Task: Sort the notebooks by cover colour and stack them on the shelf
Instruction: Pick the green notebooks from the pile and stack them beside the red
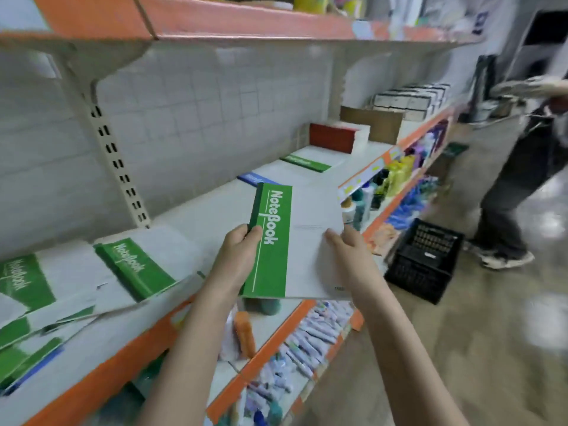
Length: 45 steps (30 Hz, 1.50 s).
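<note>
I hold a green-and-white notebook [295, 241] in both hands above the front edge of the white shelf [215, 207]. My left hand [236, 256] grips its green spine side, thumb on top. My right hand [347, 250] holds its white right edge. A loose pile of green notebooks [132, 269] lies on the shelf at the left, with a blue one [37, 367] low in the pile. Further along the shelf lie a blue-spined notebook [255, 178], then a green-spined one [304, 162], then a red stack [335, 136].
A brown cardboard box [372, 123] and white boxes [412, 98] stand further right on the shelf. Lower shelves hold bottles [396, 173] and small packets [307, 342]. A black plastic crate [427, 259] sits on the floor. Another person [522, 167] stands at the right.
</note>
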Tool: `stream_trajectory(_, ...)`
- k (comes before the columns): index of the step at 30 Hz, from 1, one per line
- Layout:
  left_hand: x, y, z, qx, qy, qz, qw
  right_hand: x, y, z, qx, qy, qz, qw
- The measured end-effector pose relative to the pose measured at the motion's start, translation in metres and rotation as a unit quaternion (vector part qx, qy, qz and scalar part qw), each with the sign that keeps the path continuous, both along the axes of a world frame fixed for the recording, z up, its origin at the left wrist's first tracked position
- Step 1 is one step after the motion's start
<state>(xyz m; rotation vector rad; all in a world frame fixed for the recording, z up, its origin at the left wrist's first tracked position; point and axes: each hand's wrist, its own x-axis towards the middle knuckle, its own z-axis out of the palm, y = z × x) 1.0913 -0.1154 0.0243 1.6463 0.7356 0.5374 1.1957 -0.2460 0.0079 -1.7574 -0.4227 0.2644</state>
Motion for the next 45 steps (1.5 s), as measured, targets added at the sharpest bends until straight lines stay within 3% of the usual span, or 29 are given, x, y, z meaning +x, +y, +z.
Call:
stream_trajectory(9, 0.104, -0.084, -0.034, -0.034, 0.032, -0.143, 0.989, 0.07, -0.107, -0.035, -0.012, 0.032, -0.106, 0.994)
stream_trajectory(21, 0.254, -0.134, -0.064, -0.051, 0.058, -0.255, 0.964, 0.176, -0.168, -0.06, -0.022, 0.052, -0.226, 0.973)
stream_trajectory(35, 0.477, -0.103, -0.038, -0.038, 0.06, -0.239, 0.968, 0.404, -0.134, -0.038, -0.023, 0.047, -0.204, 0.978)
stream_trajectory(45, 0.53, -0.035, -0.02, -0.053, 0.016, -0.118, 0.991, 0.493, -0.058, -0.017, -0.022, 0.014, -0.07, 0.997)
